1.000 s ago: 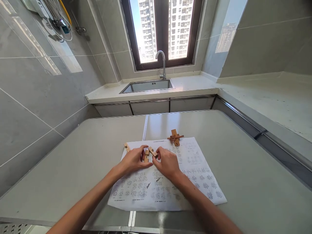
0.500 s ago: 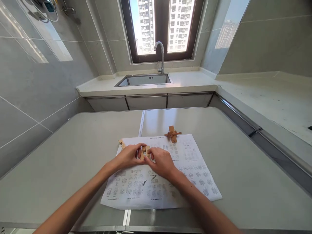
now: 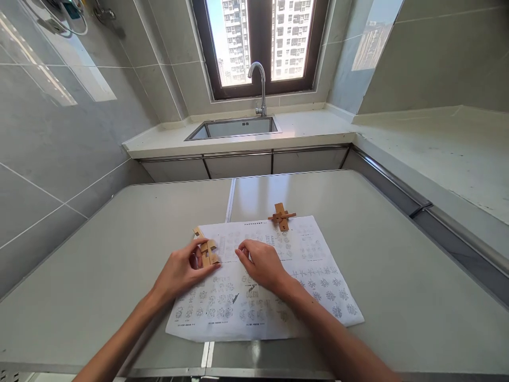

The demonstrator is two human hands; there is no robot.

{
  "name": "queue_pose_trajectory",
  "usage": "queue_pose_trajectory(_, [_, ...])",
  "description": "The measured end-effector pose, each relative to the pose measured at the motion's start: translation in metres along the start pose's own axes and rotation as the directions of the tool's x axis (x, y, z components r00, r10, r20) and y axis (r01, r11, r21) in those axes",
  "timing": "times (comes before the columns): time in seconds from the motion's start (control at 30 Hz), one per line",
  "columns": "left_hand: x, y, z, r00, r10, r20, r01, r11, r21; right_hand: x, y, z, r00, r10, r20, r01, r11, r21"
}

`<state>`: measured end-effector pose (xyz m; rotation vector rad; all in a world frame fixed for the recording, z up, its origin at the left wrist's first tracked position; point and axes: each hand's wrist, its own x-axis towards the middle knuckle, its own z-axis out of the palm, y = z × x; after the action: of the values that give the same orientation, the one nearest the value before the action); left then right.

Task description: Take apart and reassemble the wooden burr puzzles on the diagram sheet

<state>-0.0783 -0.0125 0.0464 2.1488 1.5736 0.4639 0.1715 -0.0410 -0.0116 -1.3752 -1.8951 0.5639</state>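
My left hand (image 3: 183,270) holds a notched light-wood puzzle piece (image 3: 208,254) between thumb and fingers, over the left part of a printed paper sheet (image 3: 274,297). Whether it is one piece or several fitted together, I cannot tell. Just behind it, another light-wood piece (image 3: 198,232) lies at the sheet's upper left corner. My right hand (image 3: 262,261) rests above the middle of the sheet, apart from the wood, its fingers curled in and nothing visible in them. At the sheet's top edge sits a cross-shaped assembly of brown wooden puzzle pieces (image 3: 282,217).
The sheet lies on a pale table (image 3: 99,265) with a seam down its middle. Beyond the table are a white counter (image 3: 310,127), a steel sink (image 3: 194,132) and a tap (image 3: 263,95) below a window. Another counter ledge (image 3: 437,143) runs along the right.
Both hands were together on the light-wood piece. My left hand has carried it left, towards the sheet's left edge; my right hand has let go and stayed near the middle.
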Motion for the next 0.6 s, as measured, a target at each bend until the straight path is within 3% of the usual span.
queue_pose_trajectory(0.13, [-0.011,-0.029,-0.019,0.983,-0.161,-0.093,0.167,0.984,0.059,-0.001,-0.001,0.0,1.0,-0.011,0.019,0.011,1.0,-0.006])
queue_pose_trajectory(0.27, [0.001,-0.04,-0.028,0.964,-0.239,-0.115,0.251,0.962,0.107,-0.003,0.0,0.001,1.0,-0.005,0.026,0.005,1.0,0.004])
queue_pose_trajectory(0.6, [0.036,-0.051,-0.019,0.951,-0.294,-0.092,0.307,0.933,0.188,-0.002,0.001,0.0,0.999,0.005,0.033,-0.005,1.0,0.007])
